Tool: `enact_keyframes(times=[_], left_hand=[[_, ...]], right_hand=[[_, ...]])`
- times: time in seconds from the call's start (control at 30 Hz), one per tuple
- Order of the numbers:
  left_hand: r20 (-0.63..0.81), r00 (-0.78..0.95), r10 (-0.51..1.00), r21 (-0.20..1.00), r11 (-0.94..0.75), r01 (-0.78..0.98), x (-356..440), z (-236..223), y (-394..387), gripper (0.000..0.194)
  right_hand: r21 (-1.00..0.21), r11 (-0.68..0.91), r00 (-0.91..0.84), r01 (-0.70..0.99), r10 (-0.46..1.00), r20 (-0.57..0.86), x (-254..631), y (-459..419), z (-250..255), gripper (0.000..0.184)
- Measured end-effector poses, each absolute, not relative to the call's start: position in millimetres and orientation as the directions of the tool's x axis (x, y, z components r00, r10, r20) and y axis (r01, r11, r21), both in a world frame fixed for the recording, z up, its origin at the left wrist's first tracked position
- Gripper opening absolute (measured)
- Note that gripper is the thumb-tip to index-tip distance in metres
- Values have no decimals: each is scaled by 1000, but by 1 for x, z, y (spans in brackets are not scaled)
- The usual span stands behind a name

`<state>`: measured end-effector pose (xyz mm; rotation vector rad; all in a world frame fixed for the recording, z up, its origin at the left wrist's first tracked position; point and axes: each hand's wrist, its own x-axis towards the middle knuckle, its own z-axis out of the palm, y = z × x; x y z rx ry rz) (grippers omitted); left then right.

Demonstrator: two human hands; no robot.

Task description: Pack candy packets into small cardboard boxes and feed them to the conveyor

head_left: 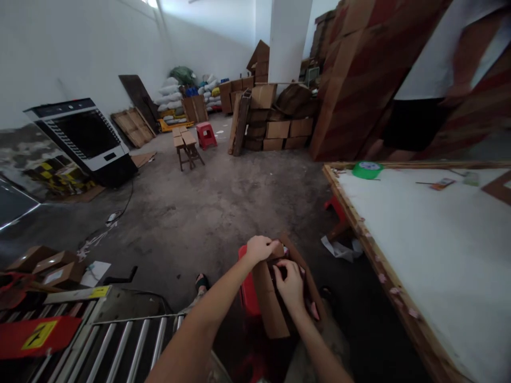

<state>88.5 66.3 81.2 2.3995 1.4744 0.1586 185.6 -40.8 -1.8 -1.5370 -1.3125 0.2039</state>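
Observation:
An open cardboard box (271, 308) with its flaps up rests on a red plastic stool (248, 290) in front of me. Small pinkish pieces (314, 310) show inside it, too dim to name. At the box's far end my left hand (261, 249) is closed on a small end flap (276, 250). My right hand (290, 284) reaches into the opening with fingers curled, thumb and forefinger close together. Whatever those fingers hold, if anything, is hidden.
To the right stands a white-topped table (423, 229) with a wooden edge and a green tape roll (367, 169). A roller conveyor (120, 348) is at lower left. A person (427, 80) stands beyond the table. A stool (206, 135) and stacked boxes (277, 129) are farther back.

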Motion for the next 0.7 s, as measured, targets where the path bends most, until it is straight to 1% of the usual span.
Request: enact_keyframes(times=[0.07,0.1,0.13,0.17,0.23,0.27,0.33,0.4,0.43,0.5,0.6,0.67,0.7], left_hand=[[38,361,932,338,-352,873,78,87,63,45],[85,321,943,312,-331,891,73,90,62,45],[102,312,945,274,-328,904,68,92,61,46],[78,343,936,238,-351,906,63,96,62,48],[-63,477,877,220,-454,863,55,104,67,52],[-152,551,821,244,-509,826,52,109,72,54],[-310,666,679,331,-579,745,47,118,84,54],[-402,739,541,434,-598,674,42,123,95,49],[-416,768,486,490,-592,640,41,124,99,44],[-397,816,420,606,-548,577,38,122,104,36],[-384,831,403,772,-353,528,39,112,103,30],[-403,815,416,820,-231,523,43,106,100,28],[-401,806,435,821,-219,527,46,103,98,28]], right_hand=[[-693,185,285,696,815,505,183,-42,3,24],[-651,196,230,733,830,508,182,-42,5,24],[-610,207,172,765,847,503,181,-42,5,23],[-570,221,116,791,861,495,181,-42,5,23],[-514,250,32,820,878,478,181,-40,4,21],[-502,260,10,825,881,473,181,-39,2,22],[-496,257,6,829,884,468,182,-38,1,24],[-502,252,11,827,886,463,183,-38,1,25],[-504,251,15,827,885,465,183,-39,1,26],[-492,263,8,830,876,483,181,-42,5,30],[-425,327,-67,844,851,521,176,-47,12,35],[-401,366,-92,840,824,559,174,-49,15,36],[-403,372,-72,836,803,591,174,-50,16,38]])
